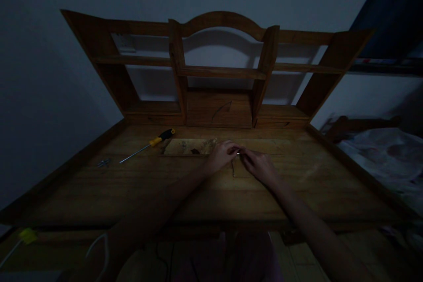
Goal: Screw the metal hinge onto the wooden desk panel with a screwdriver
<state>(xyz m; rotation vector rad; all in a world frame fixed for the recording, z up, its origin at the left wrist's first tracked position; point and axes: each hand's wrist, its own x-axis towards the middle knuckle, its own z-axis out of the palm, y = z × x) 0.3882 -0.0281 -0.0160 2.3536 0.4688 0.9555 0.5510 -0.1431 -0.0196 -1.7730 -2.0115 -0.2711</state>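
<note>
My left hand (223, 155) and my right hand (259, 164) meet fingertip to fingertip just above the wooden desk (211, 200). Both have their fingers closed in a pinch around a small shiny piece (238, 153), too small and dark to name. Below the fingertips a thin dark rod-like piece (233, 168) points down toward the desk; whether it joins the pinched piece I cannot tell. Left of my hands lies a screwdriver (155, 141) with a black and yellow handle. A little pile of metal screw-like pieces (104, 163) rests beyond its tip.
A wooden shelf unit (220, 72) rises at the desk's back. Near my left hand the desk top has a pale, worn strip (185, 146). A yellow plug-like piece (28, 235) with a white cable is at lower left. A whitish plastic-looking heap (385, 152) stands right of the desk.
</note>
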